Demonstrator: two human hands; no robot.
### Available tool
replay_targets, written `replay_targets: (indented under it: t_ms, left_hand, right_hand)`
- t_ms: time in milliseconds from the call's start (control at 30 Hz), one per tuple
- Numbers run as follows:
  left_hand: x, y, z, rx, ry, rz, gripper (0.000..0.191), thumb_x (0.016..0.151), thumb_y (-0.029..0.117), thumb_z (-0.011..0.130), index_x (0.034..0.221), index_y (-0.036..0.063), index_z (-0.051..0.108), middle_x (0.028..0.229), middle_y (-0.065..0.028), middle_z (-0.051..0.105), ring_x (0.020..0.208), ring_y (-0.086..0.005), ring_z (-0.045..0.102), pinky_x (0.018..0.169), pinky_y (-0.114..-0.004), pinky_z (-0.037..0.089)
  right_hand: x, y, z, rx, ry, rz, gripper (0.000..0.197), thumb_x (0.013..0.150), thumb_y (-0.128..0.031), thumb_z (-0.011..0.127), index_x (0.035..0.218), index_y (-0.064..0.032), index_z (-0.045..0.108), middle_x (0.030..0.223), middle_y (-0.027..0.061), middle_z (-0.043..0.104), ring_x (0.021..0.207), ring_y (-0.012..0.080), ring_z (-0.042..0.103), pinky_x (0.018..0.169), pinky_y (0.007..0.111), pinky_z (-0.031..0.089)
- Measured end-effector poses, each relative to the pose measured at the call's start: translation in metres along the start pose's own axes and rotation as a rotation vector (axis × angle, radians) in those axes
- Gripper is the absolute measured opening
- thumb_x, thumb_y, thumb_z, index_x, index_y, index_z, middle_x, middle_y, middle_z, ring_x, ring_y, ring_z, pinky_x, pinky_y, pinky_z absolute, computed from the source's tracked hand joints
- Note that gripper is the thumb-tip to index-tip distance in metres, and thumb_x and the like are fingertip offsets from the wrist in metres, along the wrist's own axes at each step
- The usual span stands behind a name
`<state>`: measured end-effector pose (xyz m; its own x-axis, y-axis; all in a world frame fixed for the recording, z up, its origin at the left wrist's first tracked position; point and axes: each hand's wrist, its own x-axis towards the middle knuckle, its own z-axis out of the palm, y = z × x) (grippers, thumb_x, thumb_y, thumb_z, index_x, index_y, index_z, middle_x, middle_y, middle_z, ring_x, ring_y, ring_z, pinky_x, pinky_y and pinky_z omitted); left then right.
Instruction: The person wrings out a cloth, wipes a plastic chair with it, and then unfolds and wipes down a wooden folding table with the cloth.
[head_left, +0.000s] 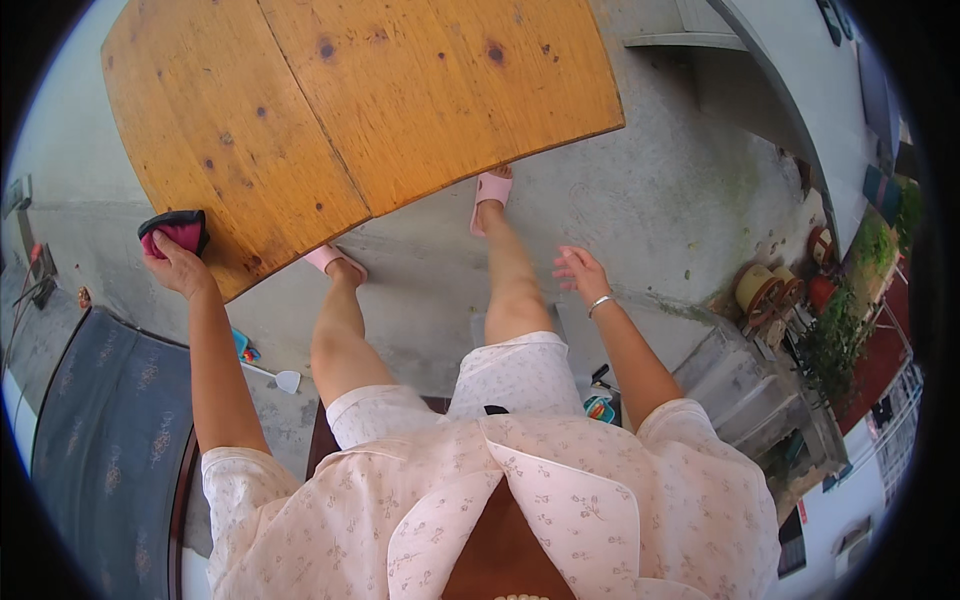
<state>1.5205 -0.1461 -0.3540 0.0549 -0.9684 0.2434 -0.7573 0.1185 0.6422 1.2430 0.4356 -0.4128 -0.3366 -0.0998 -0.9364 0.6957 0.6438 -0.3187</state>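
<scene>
A knotty wooden tabletop (360, 97) spans the upper left, tilted in the picture, with a dark seam across it. At its near left corner my left hand (178, 262) grips a folded pink cloth with black edging (180, 229), which overlaps the table's left edge. My right hand (583, 272), with a silver bracelet (600, 304) at the wrist, hangs in the air right of my knee, its fingers apart and holding nothing. It does not touch the table.
My feet in pink slippers (491, 191) stand on the concrete floor (600, 195) by the table's near edge. A dark patterned cloth surface (112, 450) is at lower left, a white fly swatter (287, 381) beside it. Potted plants (757, 289) and concrete steps (742, 382) lie right.
</scene>
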Motion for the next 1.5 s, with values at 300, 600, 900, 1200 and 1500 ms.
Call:
replay_targets:
  t_ms: [300,600,900,1200,1500]
  left_hand:
    - [-0.183,0.228,0.068,0.109,-1.187,1.239,0.050,0.075,0.022,0.081,0.115,0.0045,0.056,0.140,-0.0125,0.053,0.131,-0.0361,0.046,0.107,-0.047,0.037]
    - [-0.237,0.220,0.117,0.205,-0.919,1.689,0.064,0.083,0.014,0.069,0.142,0.0311,0.051,0.154,-0.0116,0.038,0.140,-0.0397,0.035,0.110,-0.057,0.033]
    - [-0.251,0.300,0.150,0.044,-0.849,1.643,0.073,0.072,-0.003,0.066,0.140,0.0211,0.055,0.149,-0.0137,0.044,0.138,-0.0385,0.038,0.112,-0.052,0.033]
    - [-0.294,0.325,0.177,0.164,-0.802,1.527,0.080,0.070,-0.002,0.069,0.142,0.0253,0.050,0.149,-0.0147,0.040,0.138,-0.0397,0.036,0.112,-0.053,0.032]
    - [-0.339,0.310,0.179,0.298,-0.841,1.444,0.084,0.070,0.002,0.074,0.144,0.0316,0.047,0.155,-0.0120,0.033,0.143,-0.0386,0.029,0.113,-0.055,0.029]
  right_hand:
    - [-0.118,0.185,-0.036,0.060,0.246,0.243,0.026,0.096,-0.030,0.059,0.104,-0.0066,0.069,0.086,0.0048,0.070,0.070,0.0136,0.067,0.061,0.029,0.052]
    - [-0.216,0.329,0.071,-0.196,0.480,0.371,0.040,0.086,-0.026,0.069,0.119,-0.0058,0.060,0.111,0.0146,0.065,0.105,0.0318,0.062,0.091,0.040,0.050]
    - [-0.127,0.306,0.044,-0.725,0.327,0.096,0.056,0.079,-0.017,0.072,0.131,-0.0092,0.053,0.136,0.0077,0.053,0.132,0.0267,0.045,0.109,0.044,0.036]
    - [-0.190,0.344,-0.064,-0.725,0.528,0.481,0.074,0.077,-0.020,0.078,0.142,-0.0117,0.043,0.149,0.0065,0.044,0.144,0.0289,0.033,0.117,0.048,0.027]
    - [-0.337,0.393,-0.171,-0.612,0.438,1.233,0.116,0.065,-0.041,0.090,0.157,-0.0221,0.023,0.162,0.0087,0.026,0.149,0.0317,0.026,0.117,0.054,0.030]
